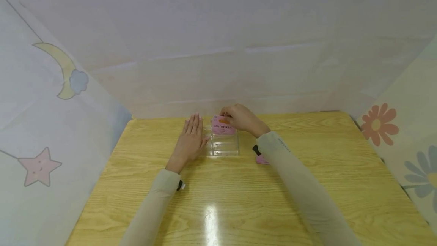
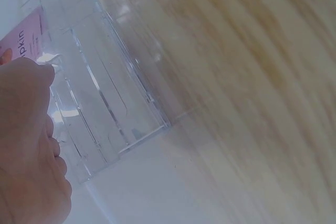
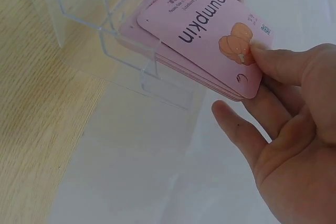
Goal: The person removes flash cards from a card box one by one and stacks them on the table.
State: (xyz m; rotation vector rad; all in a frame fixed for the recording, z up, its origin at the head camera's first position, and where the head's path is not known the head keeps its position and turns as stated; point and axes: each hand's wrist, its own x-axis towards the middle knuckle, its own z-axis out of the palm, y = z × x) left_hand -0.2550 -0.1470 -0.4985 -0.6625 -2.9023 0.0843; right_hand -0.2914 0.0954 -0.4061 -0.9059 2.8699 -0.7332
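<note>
My right hand [image 1: 241, 118] pinches a small stack of pink picture cards [image 3: 202, 35] between thumb and fingers. The top card reads "pumpkin" and bears an orange pumpkin drawing. Their lower end sits in the rear tier of a clear plastic stepped card stand [image 1: 226, 148]. Close against the stand's left side lies my left hand [image 1: 190, 139], its fingers straight and pointing away from me. Its thumb reaches to the stand's edge; whether it presses there I cannot tell. Several stepped ridges of the stand show in the left wrist view.
Another pink card or stack [image 1: 262, 159] lies on the wooden table [image 1: 218, 185], partly hidden under my right sleeve. A pale backdrop [image 1: 218, 79] rises just behind the stand, at the table's far edge. Printed side panels flank the table.
</note>
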